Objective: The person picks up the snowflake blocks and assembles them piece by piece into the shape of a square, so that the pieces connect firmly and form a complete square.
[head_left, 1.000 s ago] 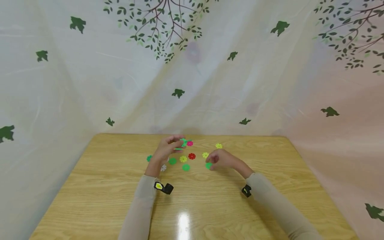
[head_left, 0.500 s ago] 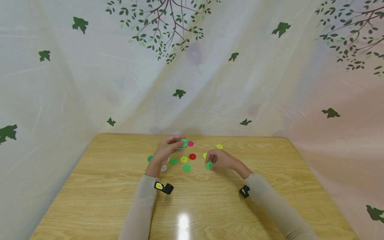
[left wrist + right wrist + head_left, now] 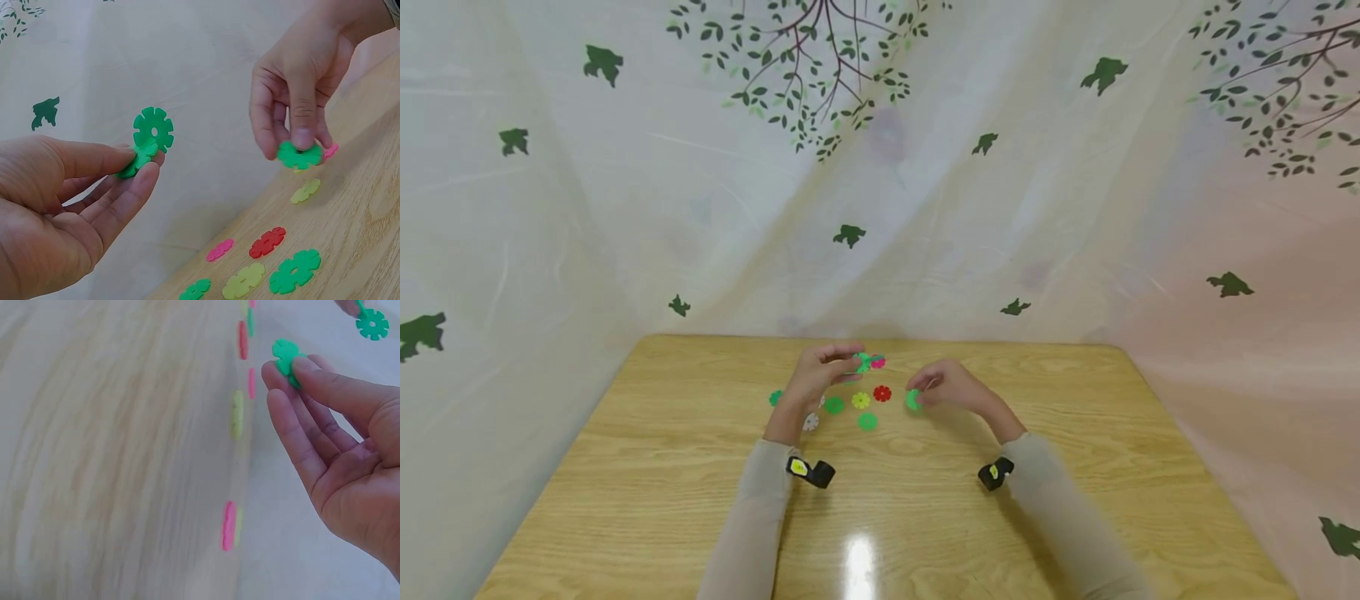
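Note:
My left hand [image 3: 820, 377] pinches two green notched plastic discs slotted together. In the left wrist view, one green disc [image 3: 154, 130] stands upright beyond the fingertips, and the other sits tilted between thumb and fingers. My right hand [image 3: 958, 390] is apart from it on the right, pinching a single green notched disc [image 3: 300, 155] between thumb and fingers. The right wrist view shows this disc [image 3: 285, 355] at the fingertips, the other fingers loosely bent. Both hands are raised over the far part of the table, the held pieces facing each other.
On the wooden table [image 3: 895, 517] lie more notched discs: a red disc [image 3: 882, 393], a yellow disc [image 3: 861, 401], a green disc [image 3: 867, 422], a white disc [image 3: 810, 422] and a pink disc [image 3: 220, 250]. A printed curtain [image 3: 760, 250] hangs behind the table's far edge.
My right hand has taken the green disc up from the table and moved slightly up and left with it. The left hand stays in place while its joined discs change angle.

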`<state>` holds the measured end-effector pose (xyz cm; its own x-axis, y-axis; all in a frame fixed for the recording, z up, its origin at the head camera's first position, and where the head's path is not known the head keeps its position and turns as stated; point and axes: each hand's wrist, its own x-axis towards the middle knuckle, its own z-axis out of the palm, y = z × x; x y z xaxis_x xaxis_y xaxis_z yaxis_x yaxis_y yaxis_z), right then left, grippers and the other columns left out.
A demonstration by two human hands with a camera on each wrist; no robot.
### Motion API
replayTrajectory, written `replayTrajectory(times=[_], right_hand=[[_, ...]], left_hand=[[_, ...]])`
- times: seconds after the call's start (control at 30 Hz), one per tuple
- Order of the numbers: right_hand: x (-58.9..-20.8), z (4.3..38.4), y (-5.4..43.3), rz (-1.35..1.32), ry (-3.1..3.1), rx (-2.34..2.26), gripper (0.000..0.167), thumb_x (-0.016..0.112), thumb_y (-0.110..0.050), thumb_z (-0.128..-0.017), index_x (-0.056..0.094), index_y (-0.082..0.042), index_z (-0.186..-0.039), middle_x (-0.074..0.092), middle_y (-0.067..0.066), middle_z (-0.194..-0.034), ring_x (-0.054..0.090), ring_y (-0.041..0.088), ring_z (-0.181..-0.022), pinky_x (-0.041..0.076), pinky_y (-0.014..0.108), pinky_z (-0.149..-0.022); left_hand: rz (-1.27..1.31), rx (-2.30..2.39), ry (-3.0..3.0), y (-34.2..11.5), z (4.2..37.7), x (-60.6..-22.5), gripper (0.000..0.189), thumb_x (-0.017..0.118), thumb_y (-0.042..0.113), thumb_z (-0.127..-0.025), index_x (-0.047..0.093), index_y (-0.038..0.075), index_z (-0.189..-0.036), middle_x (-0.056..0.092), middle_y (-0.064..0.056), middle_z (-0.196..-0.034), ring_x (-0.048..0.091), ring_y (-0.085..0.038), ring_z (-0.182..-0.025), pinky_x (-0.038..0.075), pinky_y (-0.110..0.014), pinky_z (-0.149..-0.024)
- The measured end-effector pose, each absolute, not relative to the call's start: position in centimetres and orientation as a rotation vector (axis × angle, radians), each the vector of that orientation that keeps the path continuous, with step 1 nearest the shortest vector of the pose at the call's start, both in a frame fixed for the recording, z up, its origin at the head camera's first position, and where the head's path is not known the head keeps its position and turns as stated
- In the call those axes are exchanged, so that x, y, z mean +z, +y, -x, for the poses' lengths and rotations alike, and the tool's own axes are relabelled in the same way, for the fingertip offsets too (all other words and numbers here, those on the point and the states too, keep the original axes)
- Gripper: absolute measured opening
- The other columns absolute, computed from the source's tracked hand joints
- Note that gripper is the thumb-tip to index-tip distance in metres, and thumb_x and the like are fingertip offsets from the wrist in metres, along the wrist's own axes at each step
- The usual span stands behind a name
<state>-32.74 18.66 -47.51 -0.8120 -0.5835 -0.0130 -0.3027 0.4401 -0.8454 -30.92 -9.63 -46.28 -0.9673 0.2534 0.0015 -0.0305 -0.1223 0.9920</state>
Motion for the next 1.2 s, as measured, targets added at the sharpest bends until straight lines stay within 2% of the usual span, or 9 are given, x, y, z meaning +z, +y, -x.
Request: replayTrajectory(times=[0.1,0.23,0.4,0.5,0.63,0.77,1.03,1.2], right_hand=[[-47.3,33.0,18.1,0.688,2.363,-1.420,0.025,0.072,0.000,-0.091,0.071,0.008,-0.115,0.074,0.023,-0.108,0.071,0.013,-0.084,0.064,0.038,-0.077],[-46.7,33.1,17.5,0.652,2.336,-1.547,0.030,0.073,-0.001,-0.091,0.069,0.011,-0.118,0.072,0.024,-0.104,0.070,0.014,-0.083,0.064,0.041,-0.080],[-45.7,33.2,16.7,0.593,2.283,-1.704,0.032,0.073,-0.001,-0.092,0.067,0.012,-0.121,0.071,0.013,-0.099,0.072,0.017,-0.083,0.058,0.059,-0.090],[-45.4,33.3,16.3,0.575,2.267,-1.790,0.033,0.072,0.000,-0.092,0.065,0.014,-0.121,0.071,0.005,-0.095,0.073,0.016,-0.082,0.055,0.064,-0.092],[-45.2,33.4,15.8,0.574,2.259,-1.891,0.031,0.072,0.003,-0.091,0.066,0.016,-0.119,0.072,0.001,-0.090,0.072,0.012,-0.077,0.063,0.048,-0.083],[-45.3,33.4,15.3,0.579,2.234,-1.988,0.029,0.073,0.003,-0.090,0.067,0.015,-0.116,0.073,0.003,-0.089,0.072,0.010,-0.075,0.064,0.032,-0.075],[-45.8,33.3,14.7,0.581,2.206,-2.068,0.026,0.074,0.003,-0.090,0.069,0.014,-0.113,0.073,0.008,-0.089,0.072,0.011,-0.075,0.064,0.042,-0.078],[-45.7,33.1,14.3,0.604,2.237,-2.056,0.024,0.074,0.002,-0.091,0.071,0.011,-0.113,0.074,0.014,-0.093,0.071,0.013,-0.077,0.063,0.049,-0.080]], left_hand=[[-0.247,2.201,1.943,-9.6,31.0,-46.4,0.039,0.062,0.000,-0.099,0.057,-0.013,-0.135,0.063,-0.003,-0.108,0.069,-0.010,-0.090,0.051,-0.053,-0.104],[-0.249,2.201,1.953,-9.6,31.0,-46.5,0.039,0.063,-0.001,-0.099,0.057,-0.013,-0.135,0.063,-0.001,-0.108,0.069,-0.010,-0.090,0.051,-0.053,-0.104],[-0.240,2.213,1.951,-9.7,31.0,-46.5,0.035,0.064,-0.001,-0.098,0.060,-0.011,-0.131,0.063,-0.001,-0.106,0.069,-0.011,-0.090,0.052,-0.053,-0.103],[-0.232,2.217,1.943,-9.7,31.0,-46.5,0.037,0.063,-0.001,-0.098,0.059,-0.013,-0.132,0.063,-0.001,-0.106,0.069,-0.011,-0.090,0.052,-0.054,-0.104],[-0.219,2.224,1.937,-9.6,31.0,-46.5,0.038,0.063,-0.002,-0.098,0.057,-0.014,-0.133,0.065,-0.001,-0.106,0.070,-0.011,-0.089,0.051,-0.055,-0.104],[-0.207,2.226,1.945,-9.5,31.0,-46.6,0.039,0.064,-0.001,-0.097,0.056,-0.015,-0.133,0.066,-0.001,-0.106,0.070,-0.011,-0.090,0.050,-0.056,-0.105],[-0.200,2.211,1.989,-9.4,31.0,-46.8,0.037,0.065,0.000,-0.097,0.060,-0.013,-0.131,0.067,-0.004,-0.110,0.071,-0.011,-0.089,0.055,-0.052,-0.101],[-0.174,2.222,2.002,-9.4,31.1,-46.7,0.035,0.065,0.000,-0.097,0.062,-0.011,-0.129,0.067,-0.005,-0.112,0.072,-0.010,-0.087,0.052,-0.055,-0.103]])
